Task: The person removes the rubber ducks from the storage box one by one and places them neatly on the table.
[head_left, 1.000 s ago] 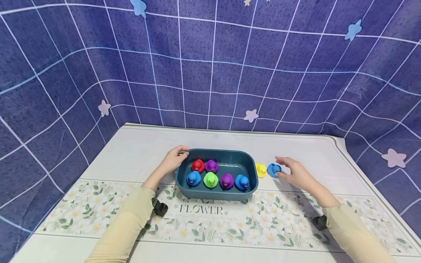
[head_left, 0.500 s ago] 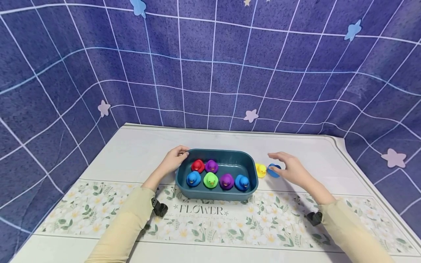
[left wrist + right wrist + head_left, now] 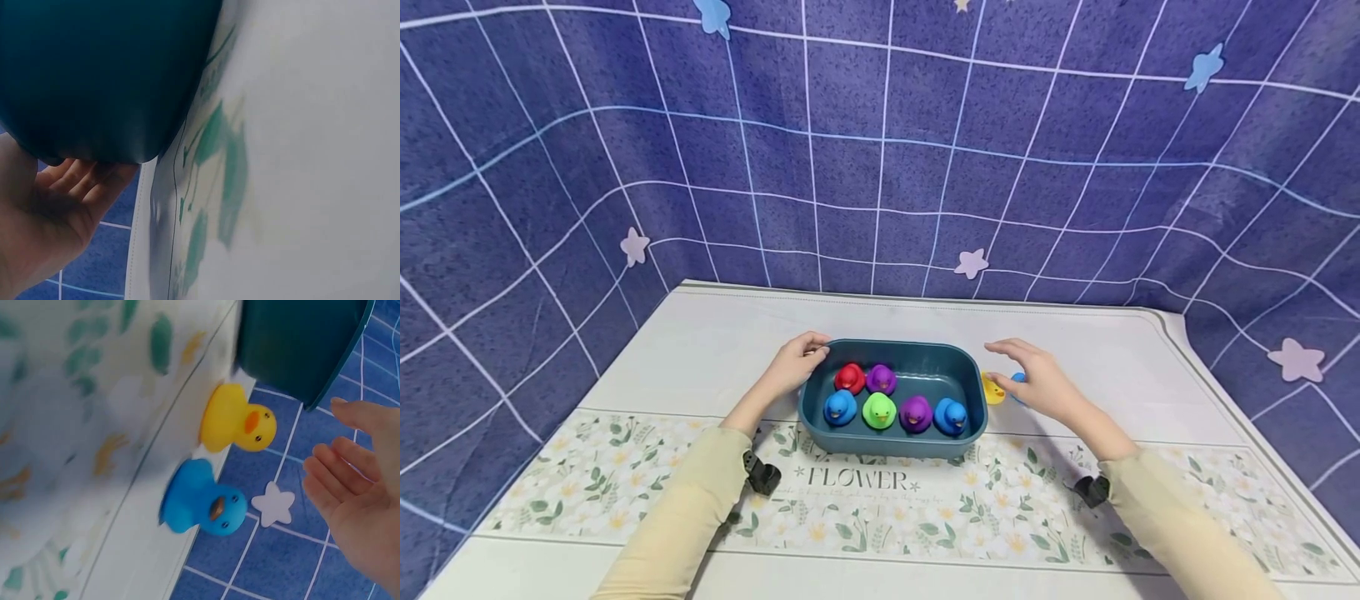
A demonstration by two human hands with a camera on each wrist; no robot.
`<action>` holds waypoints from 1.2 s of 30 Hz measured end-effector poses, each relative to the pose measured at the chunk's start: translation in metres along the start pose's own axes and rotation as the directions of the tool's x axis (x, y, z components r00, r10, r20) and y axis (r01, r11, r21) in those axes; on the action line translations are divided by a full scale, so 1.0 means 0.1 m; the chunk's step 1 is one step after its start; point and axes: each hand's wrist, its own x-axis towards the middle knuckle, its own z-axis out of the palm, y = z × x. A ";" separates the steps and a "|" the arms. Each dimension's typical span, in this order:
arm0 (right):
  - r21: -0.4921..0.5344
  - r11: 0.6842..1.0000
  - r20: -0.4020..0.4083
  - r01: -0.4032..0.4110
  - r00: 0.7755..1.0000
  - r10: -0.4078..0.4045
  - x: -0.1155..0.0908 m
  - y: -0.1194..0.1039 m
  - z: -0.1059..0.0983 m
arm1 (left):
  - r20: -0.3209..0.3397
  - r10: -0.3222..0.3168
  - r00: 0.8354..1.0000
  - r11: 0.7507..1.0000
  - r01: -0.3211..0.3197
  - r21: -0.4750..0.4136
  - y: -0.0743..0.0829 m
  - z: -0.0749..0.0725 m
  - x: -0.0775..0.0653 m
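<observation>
A dark teal plastic bin (image 3: pixel 893 446) holds several rubber ducks: a red duck (image 3: pixel 849 378), purple ducks, blue ducks and a green duck (image 3: pixel 878 411). My left hand (image 3: pixel 795 363) holds the bin's back left corner; in the left wrist view its fingers (image 3: pixel 103 181) reach behind the bin. My right hand (image 3: pixel 1037 379) hovers just right of the bin with fingers spread, holding nothing. Below it, a yellow duck (image 3: pixel 219 425) stands beside the bin's right end, and a blue duck (image 3: pixel 187 497) stands to its right, partly hidden by the hand in the head view.
A white tabletop (image 3: pixel 760 308) carries a floral printed band (image 3: pixel 850 525) across its front part. Behind and at both sides hangs a blue curtain (image 3: pixel 850 167) with white grid lines and stars.
My right hand has moved left, from over the blue duck toward the yellow duck and the bin. The left hand, the bin and the ducks have stayed in place.
</observation>
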 end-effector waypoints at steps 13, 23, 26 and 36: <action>0.031 0.995 -0.014 0.091 0.996 -0.090 0.19 -0.18 0.15 | 0.002 -0.008 1.000 1.000 0.008 0.009 0.01 0.01 -0.01; 0.034 0.992 -0.006 0.124 0.992 -0.124 0.29 -0.32 0.25 | -0.004 -0.006 1.000 1.000 0.006 0.006 0.02 0.01 0.00; 0.052 0.993 0.012 0.104 0.994 -0.104 0.32 -0.36 0.29 | -0.002 -0.008 1.000 1.000 0.008 0.006 0.02 0.00 -0.01; 0.065 0.993 0.004 0.103 0.995 -0.104 0.40 -0.45 0.44 | -0.007 -0.005 1.000 1.000 0.005 0.011 0.00 0.01 0.00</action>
